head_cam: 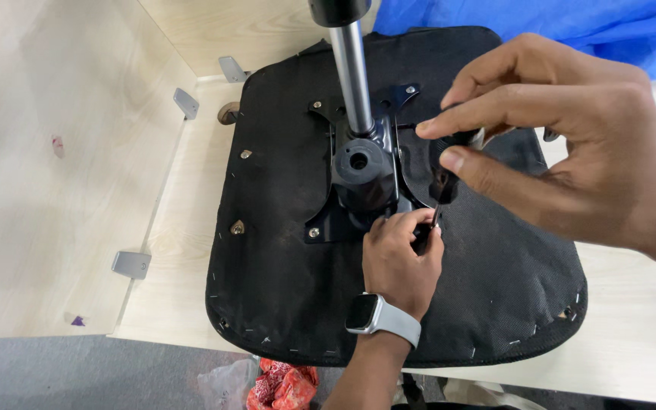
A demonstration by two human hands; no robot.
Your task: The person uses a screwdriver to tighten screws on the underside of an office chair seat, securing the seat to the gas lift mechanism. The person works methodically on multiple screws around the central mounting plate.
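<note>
A black chair seat (282, 288) lies upside down on a light wooden table. A black metal plate (324, 224) is screwed to its middle, and a silver gas cylinder (352, 76) rises from the plate. My right hand (571, 144) pinches the black handle of a screwdriver (443, 182), which points down at the plate's near right corner. My left hand (400, 258), with a grey-strapped watch on the wrist, has its fingertips closed around the screwdriver's lower shaft, right at the plate. The tip is hidden by those fingers.
An upright wooden panel (39, 190) with small metal brackets (131, 263) borders the table on the left. Blue cloth (571, 23) lies at the back right. A clear bag of red items (282, 383) sits below the table's front edge.
</note>
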